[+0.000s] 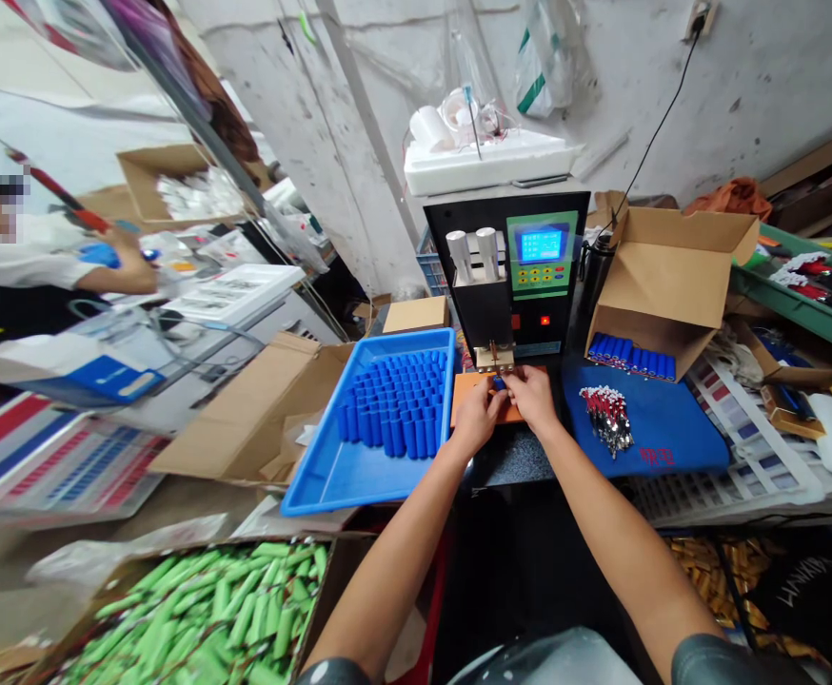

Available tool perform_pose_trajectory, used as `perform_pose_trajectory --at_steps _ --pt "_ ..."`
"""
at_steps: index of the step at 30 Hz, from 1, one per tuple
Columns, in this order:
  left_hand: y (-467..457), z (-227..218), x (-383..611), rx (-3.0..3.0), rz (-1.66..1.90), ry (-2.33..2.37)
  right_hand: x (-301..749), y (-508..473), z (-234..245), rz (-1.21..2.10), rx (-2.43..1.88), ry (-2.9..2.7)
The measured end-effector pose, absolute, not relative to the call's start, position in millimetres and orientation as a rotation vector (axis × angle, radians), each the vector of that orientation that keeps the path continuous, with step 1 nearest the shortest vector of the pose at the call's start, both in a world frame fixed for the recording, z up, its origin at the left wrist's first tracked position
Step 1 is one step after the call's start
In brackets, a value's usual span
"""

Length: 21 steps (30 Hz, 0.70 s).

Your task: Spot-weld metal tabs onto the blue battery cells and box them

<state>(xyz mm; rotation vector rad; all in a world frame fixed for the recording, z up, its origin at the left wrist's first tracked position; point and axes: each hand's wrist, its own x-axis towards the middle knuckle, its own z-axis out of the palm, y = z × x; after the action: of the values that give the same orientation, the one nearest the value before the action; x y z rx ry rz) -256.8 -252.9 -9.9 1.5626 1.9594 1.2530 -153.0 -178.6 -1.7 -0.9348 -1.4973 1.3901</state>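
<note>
Cluttered workbench (512, 461) against a grey wall: my left hand (479, 415) and right hand (532, 395) meet, fingertips closed on a small blue cell (500, 382). I hold it over the orange pad (465, 392), just under the tips of the welding machine (541, 285). Beside my left hand sits a blue tray (337, 480) of upright cells; to the right lie a blue cloth (665, 433) and an open cardboard box (673, 276).

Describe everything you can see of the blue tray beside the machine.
The blue tray is a shallow rectangular plastic bin with a raised rim. It rests on cardboard, left of the machine. Its far half holds blue cells standing upright in tight rows, and its near half is bare. The left hand is just past its right rim and does not touch it.
</note>
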Motion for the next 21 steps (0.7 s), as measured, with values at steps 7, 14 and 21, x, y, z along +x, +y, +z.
perform_pose_trajectory --at_steps 7,14,21 --pt "-253.0 -9.5 -257.3 1.546 1.276 1.920 -150.9 -176.8 0.1 1.446 -0.905 -1.479" --pt "-251.7 -13.0 -258.4 1.515 1.302 1.847 -132.2 -181.6 2.0 1.265 -0.869 -1.726" --pt "-254.1 -12.9 -257.5 1.562 1.228 1.804 -128.4 -196.6 0.1 0.872 -0.898 -1.965"
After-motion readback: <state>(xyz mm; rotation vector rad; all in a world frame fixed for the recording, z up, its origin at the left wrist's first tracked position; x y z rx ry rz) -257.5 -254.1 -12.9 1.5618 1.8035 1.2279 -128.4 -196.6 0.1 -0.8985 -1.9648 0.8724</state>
